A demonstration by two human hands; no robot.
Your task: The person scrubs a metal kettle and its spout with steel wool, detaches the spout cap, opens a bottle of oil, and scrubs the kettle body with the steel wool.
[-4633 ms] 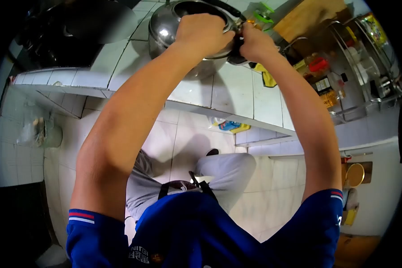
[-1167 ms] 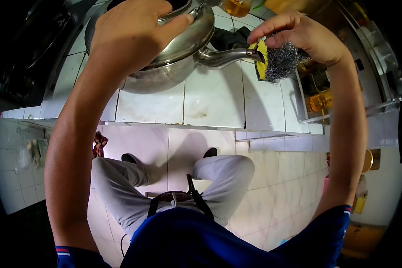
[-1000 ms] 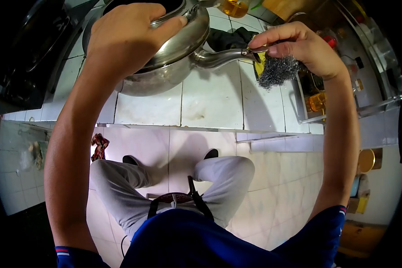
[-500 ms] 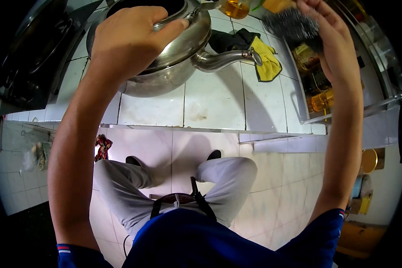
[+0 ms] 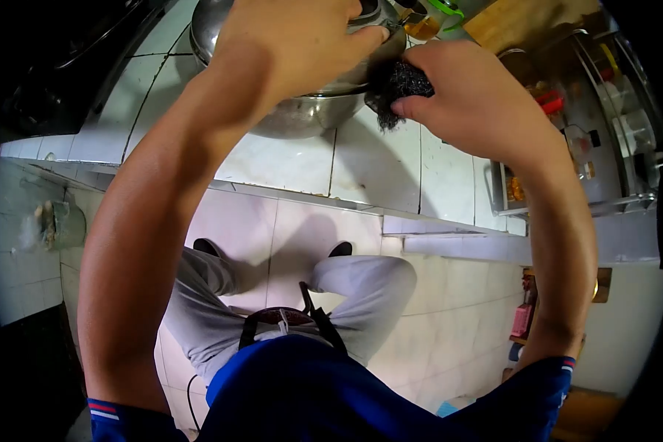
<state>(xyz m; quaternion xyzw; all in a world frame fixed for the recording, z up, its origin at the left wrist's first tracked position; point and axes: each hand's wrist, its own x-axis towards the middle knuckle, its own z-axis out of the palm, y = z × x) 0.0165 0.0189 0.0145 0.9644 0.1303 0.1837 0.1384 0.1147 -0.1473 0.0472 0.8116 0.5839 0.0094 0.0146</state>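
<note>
A shiny metal kettle (image 5: 302, 118) stands on the white tiled counter, partly cut off by the top of the view. My left hand (image 5: 295, 37) grips its upper part near the round opening, thumb stretched along the top; the other fingertips are mostly hidden. My right hand (image 5: 471, 96) is closed around a dark steel wool scrubber (image 5: 404, 90). The scrubber sits against the kettle's right side, where the spout is, and hides the spout from sight.
A black stove (image 5: 59, 74) lies at the left. On the right stands a metal rack (image 5: 626, 110) with jars and bottles. A wooden board (image 5: 530, 22) and a container of amber liquid (image 5: 423, 28) are at the back. The counter's front edge (image 5: 346, 197) runs before my legs.
My right hand has brought the scrubber left and down to the kettle's spout side. The view has shifted, and the yellow and black cloth is no longer visible. My left hand stays on the kettle.
</note>
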